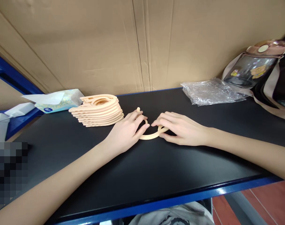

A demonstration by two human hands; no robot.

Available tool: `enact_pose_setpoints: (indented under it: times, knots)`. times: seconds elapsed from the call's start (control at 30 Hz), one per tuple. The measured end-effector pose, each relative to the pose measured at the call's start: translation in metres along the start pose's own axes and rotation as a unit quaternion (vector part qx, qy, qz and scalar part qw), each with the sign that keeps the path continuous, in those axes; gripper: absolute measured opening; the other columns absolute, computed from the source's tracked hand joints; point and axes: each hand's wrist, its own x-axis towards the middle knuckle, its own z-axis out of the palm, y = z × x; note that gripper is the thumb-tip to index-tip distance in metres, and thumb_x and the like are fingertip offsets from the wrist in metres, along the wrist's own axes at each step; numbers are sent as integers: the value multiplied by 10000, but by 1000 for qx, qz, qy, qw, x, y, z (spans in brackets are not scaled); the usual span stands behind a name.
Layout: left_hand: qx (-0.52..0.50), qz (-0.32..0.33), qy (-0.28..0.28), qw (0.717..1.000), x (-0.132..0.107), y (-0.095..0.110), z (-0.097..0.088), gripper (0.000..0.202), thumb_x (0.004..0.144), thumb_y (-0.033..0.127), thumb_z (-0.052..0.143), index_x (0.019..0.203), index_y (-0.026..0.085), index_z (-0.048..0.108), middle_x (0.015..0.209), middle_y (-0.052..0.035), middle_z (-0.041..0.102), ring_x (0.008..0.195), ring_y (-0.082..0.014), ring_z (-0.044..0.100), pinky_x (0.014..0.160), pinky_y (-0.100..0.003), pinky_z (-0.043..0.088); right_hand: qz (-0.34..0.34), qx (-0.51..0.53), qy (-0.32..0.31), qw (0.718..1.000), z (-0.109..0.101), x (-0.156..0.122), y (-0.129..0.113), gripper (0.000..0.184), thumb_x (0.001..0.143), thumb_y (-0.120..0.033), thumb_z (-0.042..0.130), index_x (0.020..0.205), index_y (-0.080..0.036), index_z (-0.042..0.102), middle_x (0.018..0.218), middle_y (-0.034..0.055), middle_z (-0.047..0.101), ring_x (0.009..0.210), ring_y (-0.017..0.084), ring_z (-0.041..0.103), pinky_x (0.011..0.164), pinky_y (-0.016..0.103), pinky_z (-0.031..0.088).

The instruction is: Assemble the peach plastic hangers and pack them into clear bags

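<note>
A cream plastic clothes hanger [150, 136] lies low over the black tabletop, its curved bar showing between my two hands. My left hand [130, 128] is closed on its left part, fingers over the top and thumb along the bar; a small knob-like end pokes out past the fingers. On the other side, my right hand [180, 127] grips the right part between thumb and fingers. Much of the hanger is hidden under both hands. Left of my left hand sits a neat stack of similar cream hangers [101, 111].
A tissue pack [62, 100] lies at the back left by a blue metal frame [22, 84]. At the back right are a crumpled clear plastic bag [210, 90] and a strapped drinking bottle [252, 68]. Cardboard [97, 47] stands behind the black table [142, 175].
</note>
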Motion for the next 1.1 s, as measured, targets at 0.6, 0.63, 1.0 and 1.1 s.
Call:
enact_pose_setpoints:
  times: [0.6, 0.63, 1.0, 1.1]
  knots:
    - [-159, 72, -17, 985, -1, -2, -3, 423, 916, 117, 306, 1261, 189, 538, 1372, -61, 551, 1276, -204, 498, 1081, -388, 408, 87, 2, -1, 996, 0, -2, 6, 366, 979, -442, 455, 1217, -172, 520, 1123, 108, 602, 999, 247, 555, 871, 411, 425]
    - [-167, 75, -19, 983, -1, -3, -2, 430, 913, 102, 306, 1266, 196, 533, 1381, -58, 541, 1292, -197, 483, 1090, -381, 400, 87, 3, -2, 996, 0, -2, 6, 368, 980, -444, 453, 1222, -175, 520, 1126, 108, 602, 1005, 248, 555, 875, 413, 423]
    - [-261, 108, -10, 959, 1, -11, 7, 475, 900, 3, 292, 1203, 246, 565, 1340, -30, 547, 1336, -168, 457, 1113, -357, 396, 81, -2, -4, 997, 0, -2, 6, 378, 978, -429, 465, 1253, -174, 515, 1133, 102, 599, 1020, 245, 556, 877, 406, 411]
    - [-260, 107, -20, 959, 1, -12, 6, 462, 912, 14, 298, 1210, 249, 562, 1360, -32, 527, 1359, -172, 431, 1126, -360, 383, 81, -6, -5, 997, 0, -2, 6, 377, 980, -432, 461, 1242, -168, 522, 1128, 102, 598, 1004, 239, 557, 876, 404, 411]
